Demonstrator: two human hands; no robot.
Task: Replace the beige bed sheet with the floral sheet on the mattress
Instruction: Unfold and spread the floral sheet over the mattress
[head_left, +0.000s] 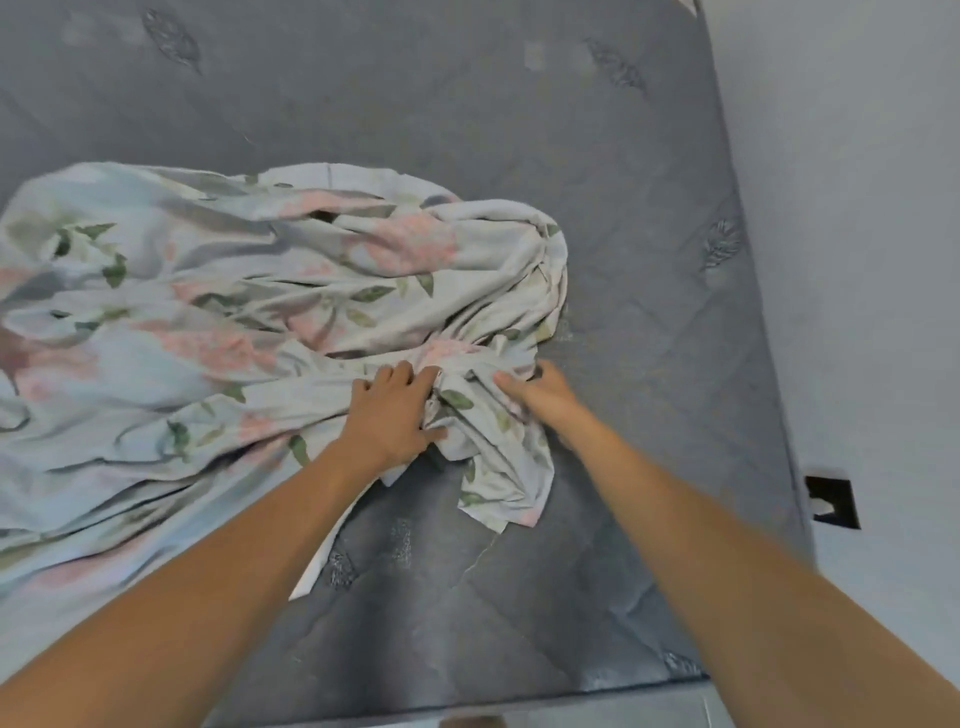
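You see a pale floral sheet (218, 332) printed with pink blossoms and green leaves, on a grey quilted mattress (597, 156) stitched with leaf motifs.

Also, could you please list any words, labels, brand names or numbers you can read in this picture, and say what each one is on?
None: no readable text anywhere.
The floral sheet carries only flowers and leaves.
The mattress shows only stitched leaf motifs, no brand tag in view.
The dark wall fitting bears no legible marking.
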